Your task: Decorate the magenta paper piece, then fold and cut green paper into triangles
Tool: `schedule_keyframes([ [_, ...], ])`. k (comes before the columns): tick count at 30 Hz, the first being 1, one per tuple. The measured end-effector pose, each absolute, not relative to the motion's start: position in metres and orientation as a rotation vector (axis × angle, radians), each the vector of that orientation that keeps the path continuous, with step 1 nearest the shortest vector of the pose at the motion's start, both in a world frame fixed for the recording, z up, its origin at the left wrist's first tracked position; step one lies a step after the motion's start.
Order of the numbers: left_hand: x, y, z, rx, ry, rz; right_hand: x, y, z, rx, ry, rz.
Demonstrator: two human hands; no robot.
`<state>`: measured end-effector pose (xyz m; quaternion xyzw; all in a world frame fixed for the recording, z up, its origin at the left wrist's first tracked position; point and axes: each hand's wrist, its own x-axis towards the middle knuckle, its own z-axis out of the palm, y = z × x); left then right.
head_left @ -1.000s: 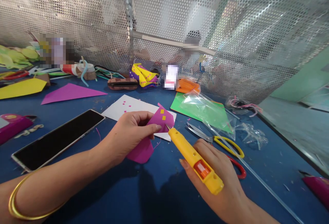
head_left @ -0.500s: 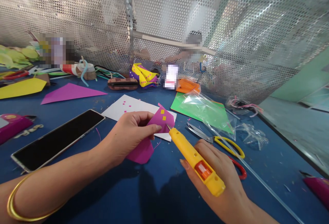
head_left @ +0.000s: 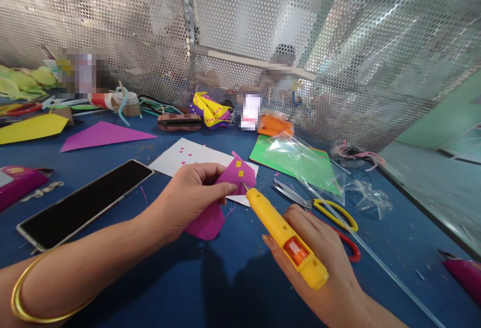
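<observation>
My left hand (head_left: 195, 195) pinches a folded piece of magenta paper (head_left: 206, 221) between thumb and fingers. Two small yellow squares show on the paper's upper part. In my right hand (head_left: 319, 253) is a yellow glue gun (head_left: 283, 235), wrapped from the right side, its grip hidden by the palm. The thin metal tip points up and left at the magenta paper, just beside my left thumb; I cannot tell whether it touches. Behind the paper lies a white sheet (head_left: 169, 157) with small magenta squares on it. Scissors (head_left: 296, 195) with yellow and red handles lie behind my right hand.
A phone (head_left: 90, 202) lies left of my left hand. Green sheets (head_left: 300, 162) under clear plastic are at the back right, and a clear stick (head_left: 391, 263) runs to the lower right. A brown pouch (head_left: 179, 122) stands near the perforated metal screen (head_left: 240, 12).
The glue gun has shifted slightly up and left, its tip closer to the magenta paper. My left hand has stayed almost still.
</observation>
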<state>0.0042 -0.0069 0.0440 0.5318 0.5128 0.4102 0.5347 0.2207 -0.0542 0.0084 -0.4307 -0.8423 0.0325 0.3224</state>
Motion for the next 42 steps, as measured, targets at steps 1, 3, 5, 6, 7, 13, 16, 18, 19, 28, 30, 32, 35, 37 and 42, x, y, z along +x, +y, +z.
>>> schedule_keyframes([
  [1, 0.0041, -0.0070, 0.0440, 1.267, 1.221, 0.973, 0.2207, -0.0544, 0.0087, -1.132, -2.207, 0.084],
  [3, 0.0038, -0.0071, 0.0443, 1.269, 1.223, 0.971, 0.2205, -0.0549, 0.0098, -1.130, -2.195, 0.082],
  [5, 0.0037, -0.0072, 0.0449, 1.280, 1.228, 0.974, 0.2203, -0.0550, 0.0112, -1.129, -2.185, 0.074],
  [6, 0.0036, -0.0073, 0.0452, 1.284, 1.233, 0.978, 0.2203, -0.0550, 0.0117, -1.132, -2.184, 0.070],
  [7, 0.0035, -0.0074, 0.0456, 1.285, 1.239, 0.984, 0.2204, -0.0548, 0.0119, -1.135, -2.184, 0.066],
  [13, 0.0026, -0.0076, 0.0456, 1.266, 1.258, 0.993, 0.2210, -0.0557, 0.0095, -1.137, -2.224, 0.060],
  [16, 0.0031, -0.0081, 0.0449, 1.257, 1.245, 0.988, 0.2202, -0.0567, 0.0097, -1.137, -2.228, 0.049],
  [18, 0.0037, -0.0083, 0.0449, 1.251, 1.239, 0.983, 0.2195, -0.0566, 0.0108, -1.148, -2.224, 0.058],
  [19, 0.0039, -0.0082, 0.0450, 1.249, 1.235, 0.980, 0.2192, -0.0563, 0.0114, -1.151, -2.223, 0.063],
  [28, 0.0044, -0.0073, 0.0456, 1.255, 1.262, 0.960, 0.2193, -0.0562, 0.0118, -1.143, -2.186, 0.045],
  [30, 0.0040, -0.0072, 0.0451, 1.256, 1.273, 0.958, 0.2189, -0.0564, 0.0121, -1.149, -2.185, 0.036],
  [32, 0.0037, -0.0074, 0.0451, 1.255, 1.283, 0.959, 0.2187, -0.0562, 0.0130, -1.152, -2.187, 0.033],
  [35, 0.0037, -0.0080, 0.0460, 1.249, 1.293, 0.970, 0.2187, -0.0557, 0.0138, -1.155, -2.191, 0.032],
  [37, 0.0039, -0.0084, 0.0466, 1.243, 1.290, 0.976, 0.2185, -0.0554, 0.0135, -1.157, -2.196, 0.029],
  [42, 0.0040, -0.0086, 0.0466, 1.225, 1.242, 0.992, 0.2187, -0.0549, 0.0110, -1.165, -2.224, 0.030],
])
